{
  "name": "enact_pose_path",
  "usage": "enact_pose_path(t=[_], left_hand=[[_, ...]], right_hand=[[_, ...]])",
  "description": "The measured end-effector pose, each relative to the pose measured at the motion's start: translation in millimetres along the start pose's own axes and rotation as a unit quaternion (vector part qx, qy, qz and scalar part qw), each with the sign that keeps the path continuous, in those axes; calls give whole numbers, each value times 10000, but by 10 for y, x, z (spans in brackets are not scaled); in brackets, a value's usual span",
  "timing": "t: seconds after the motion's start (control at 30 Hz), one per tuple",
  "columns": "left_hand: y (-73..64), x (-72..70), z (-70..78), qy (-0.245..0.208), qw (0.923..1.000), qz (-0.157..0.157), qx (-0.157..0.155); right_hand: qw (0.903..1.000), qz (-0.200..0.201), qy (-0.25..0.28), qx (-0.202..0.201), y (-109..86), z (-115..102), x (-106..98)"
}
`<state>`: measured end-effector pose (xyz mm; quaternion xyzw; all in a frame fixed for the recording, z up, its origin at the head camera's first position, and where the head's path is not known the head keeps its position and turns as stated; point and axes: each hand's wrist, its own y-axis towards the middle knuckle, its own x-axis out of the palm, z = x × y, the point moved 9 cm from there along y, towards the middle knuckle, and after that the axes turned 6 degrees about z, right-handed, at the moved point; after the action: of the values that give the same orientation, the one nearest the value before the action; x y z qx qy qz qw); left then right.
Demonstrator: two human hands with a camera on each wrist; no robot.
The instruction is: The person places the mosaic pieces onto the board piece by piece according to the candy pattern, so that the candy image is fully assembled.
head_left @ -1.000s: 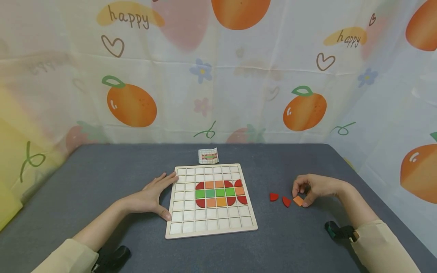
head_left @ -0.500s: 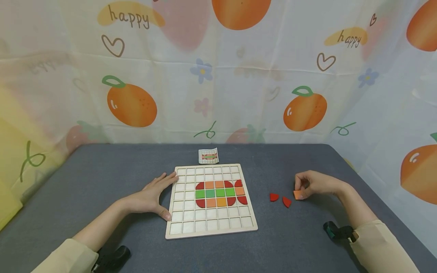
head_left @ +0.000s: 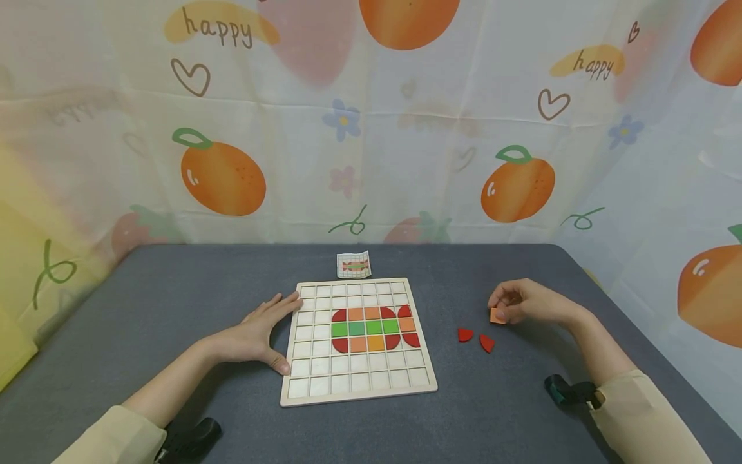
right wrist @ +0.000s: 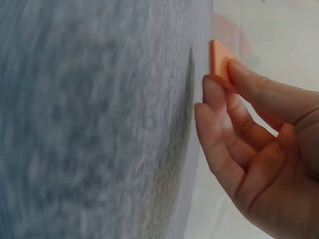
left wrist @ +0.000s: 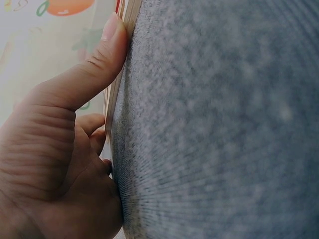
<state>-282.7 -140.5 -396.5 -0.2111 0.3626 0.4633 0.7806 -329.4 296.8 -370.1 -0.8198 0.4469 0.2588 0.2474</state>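
Observation:
My right hand (head_left: 530, 303) pinches a small orange square tile (head_left: 496, 316) between thumb and fingers. In the right wrist view the tile (right wrist: 222, 64) shows above the curled fingers. My left hand (head_left: 252, 335) rests with spread fingers against the left edge of a white gridded board (head_left: 359, 381); in the left wrist view the thumb (left wrist: 102, 59) touches the board's edge. On the board, red quarter-round, orange, green and amber tiles fill several cells at the middle and right. Two red quarter-round tiles (head_left: 466, 335) lie on the table between the board and my right hand.
A small printed card (head_left: 353, 265) with a picture of a coloured pattern on a grid lies behind the board. The dark grey table (head_left: 232, 412) ends at a fruit-printed cloth (head_left: 301, 167) at the back and right.
My right hand has picked the orange tile up off the table and carried it away from me and slightly left. The left hand and the board stay in place.

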Motion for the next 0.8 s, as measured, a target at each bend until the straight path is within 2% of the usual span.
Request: enact_pose_path(t=[0.4, 0.67, 0.8], left_hand=[[1, -1, 11, 32, 10000, -8, -26], [-4, -1, 9, -8, 10000, -29, -27], [-6, -4, 10, -31, 10000, -44, -25]], right_hand=[[9974, 674, 33, -244, 127, -389, 84], [9956, 789, 156, -476, 281, -704, 270], [9954, 698, 181, -637, 379, -874, 414]])
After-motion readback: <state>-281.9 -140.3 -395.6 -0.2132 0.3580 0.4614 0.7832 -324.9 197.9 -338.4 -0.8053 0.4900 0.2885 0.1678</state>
